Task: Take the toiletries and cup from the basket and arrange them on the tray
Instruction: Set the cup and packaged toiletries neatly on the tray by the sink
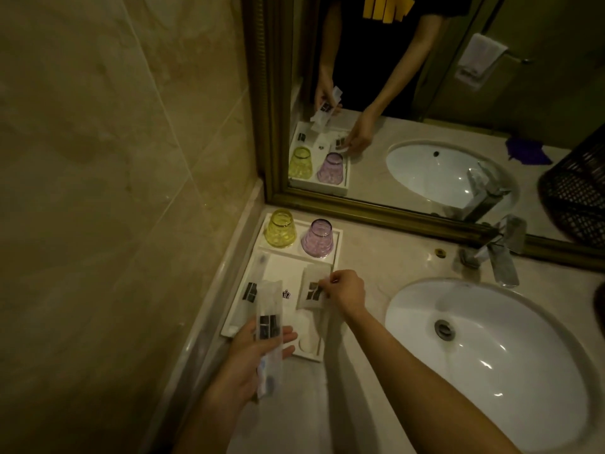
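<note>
Two cups already stand upside down at the far end of the white tray [337, 239]: a yellow cup [280, 228] at about 11 o'clock from the tray's middle and a purple cup [318, 238] at about 1 o'clock, side by side but not touching. A long packet [250, 291] lies along the tray's 9 o'clock edge.

The step in hand looks like the placing of a small sachet [312, 288], a pale, flat, squarish packet with a dark block logo. It lies on the tray at about 3 o'clock, and the right hand [347, 291] has its thumb and fingertips pinched on the sachet's right edge, the other fingers curled in. Whether the sachet is fully at rest or only being nudged square, I cannot tell.

The left hand [253, 355] waits at 6 o'clock, just over the tray's near edge, lightly closed around a long translucent toothbrush packet [269, 335] with the same dark logo; a blue-and-white end shows at the bottom. Thumb on one side, fingers spread under the other — a loose hold, not a clamp.

Next, by my judgement, the right hand must let go of the sachet without dragging it, and the left must lay its packet lengthwise in the free strip down the middle — parallel to the one already there.

The dark woven basket [576, 194] sits far off at 2 o'clock, beyond the sink [491, 365]; its contents are not visible.
</note>
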